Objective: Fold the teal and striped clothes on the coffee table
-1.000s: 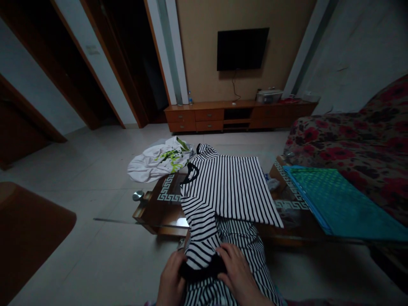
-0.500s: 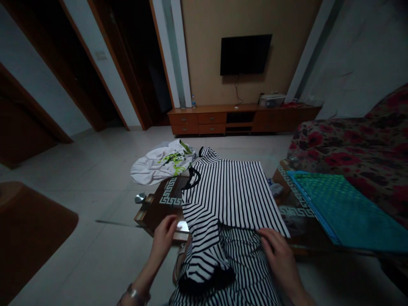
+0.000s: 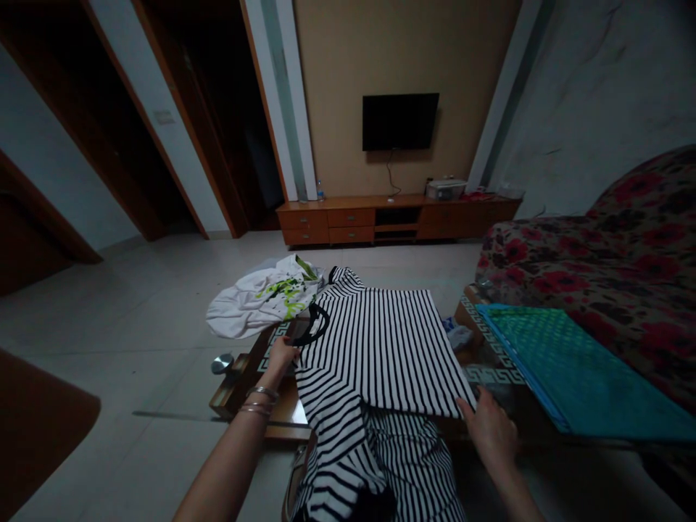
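A black-and-white striped shirt point(image 3: 380, 348) lies spread over a low glass-topped table point(image 3: 255, 370), its sleeve hanging off the near edge. My left hand point(image 3: 283, 355) reaches to the shirt's left edge near the black collar and pinches the fabric there. My right hand point(image 3: 489, 428) grips the shirt's lower right corner. Bangles sit on my left wrist.
A white garment with green print point(image 3: 261, 297) lies crumpled at the table's far left. A teal mat point(image 3: 565, 355) rests on the table's right side, beside a floral sofa point(image 3: 598, 246). A TV cabinet point(image 3: 391, 217) stands at the far wall. Tiled floor lies to the left.
Both hands let go of the dark sleeve cuff near my lap and moved apart and forward, the left to the collar side, the right to the lower right corner. The view tilted up.
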A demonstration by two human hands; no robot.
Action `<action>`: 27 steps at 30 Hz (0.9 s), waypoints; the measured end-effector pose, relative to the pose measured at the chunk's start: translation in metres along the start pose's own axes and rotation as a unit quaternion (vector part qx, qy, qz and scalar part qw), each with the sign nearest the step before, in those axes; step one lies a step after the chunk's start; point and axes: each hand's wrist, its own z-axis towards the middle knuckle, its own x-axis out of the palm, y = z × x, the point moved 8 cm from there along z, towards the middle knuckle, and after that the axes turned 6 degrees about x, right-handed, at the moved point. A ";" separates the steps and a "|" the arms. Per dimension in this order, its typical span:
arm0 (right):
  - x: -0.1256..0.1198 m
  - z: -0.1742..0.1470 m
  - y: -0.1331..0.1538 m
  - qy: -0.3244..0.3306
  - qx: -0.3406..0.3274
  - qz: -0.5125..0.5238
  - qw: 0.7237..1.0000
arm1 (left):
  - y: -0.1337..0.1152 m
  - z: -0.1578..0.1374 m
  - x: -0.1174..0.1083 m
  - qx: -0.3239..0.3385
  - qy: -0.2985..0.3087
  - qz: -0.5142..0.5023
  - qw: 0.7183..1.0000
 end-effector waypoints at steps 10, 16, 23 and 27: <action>0.003 0.014 -0.005 0.004 -0.027 0.072 0.997 | -0.016 -0.027 0.000 0.015 0.014 0.082 0.996; 0.006 0.019 -0.036 0.002 -0.027 0.089 0.996 | -0.027 -0.054 0.002 0.065 0.036 0.110 0.991; -0.027 0.077 -0.009 -0.034 -0.135 0.113 0.984 | -0.071 -0.048 -0.005 0.248 -0.071 0.162 0.952; -0.050 0.140 0.087 0.017 -0.219 0.161 0.962 | -0.123 -0.004 0.037 0.341 -0.002 0.136 0.930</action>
